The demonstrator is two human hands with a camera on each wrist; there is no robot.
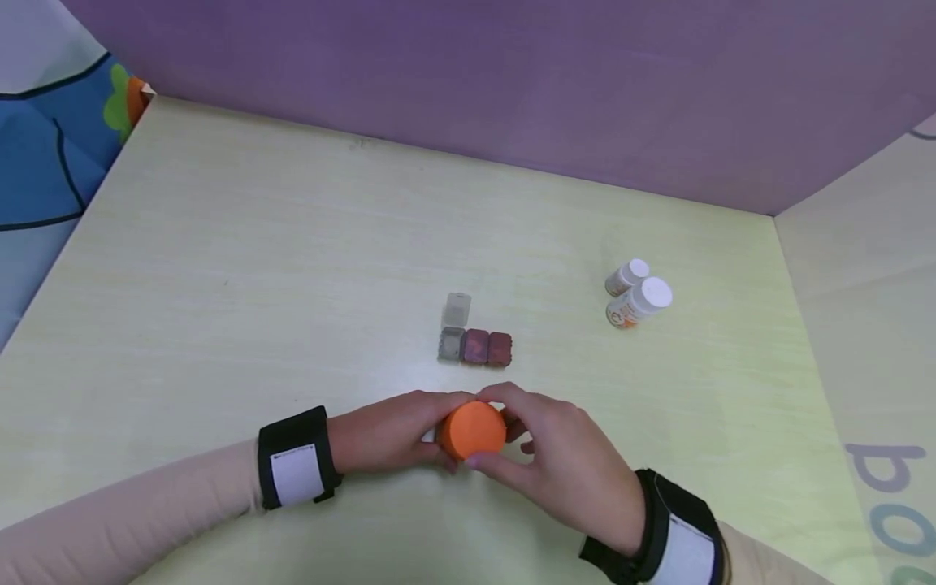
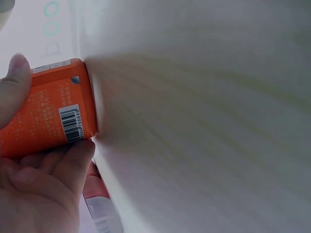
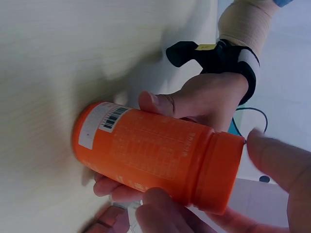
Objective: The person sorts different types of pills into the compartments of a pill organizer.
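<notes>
An orange bottle [image 3: 150,145] with printed text and a barcode stands upright on the table, its orange cap [image 1: 474,431] on top. My left hand [image 1: 391,431] grips the body of the bottle, thumb on one side and fingers on the other. With thumb and fingers curled round the cap, my right hand [image 1: 566,455] holds it from the right. Just beyond the hands lies a small pill box [image 1: 487,348] with two reddish compartments and one greyish one. The clear lid [image 1: 457,309] of the greyish compartment is flipped back.
Two white bottles [image 1: 639,302] with white caps stand close together at the right of the pale table [image 1: 292,244]. A purple panel [image 1: 475,89] rises along the far edge, and a pale lettered panel [image 1: 870,325] borders the right side.
</notes>
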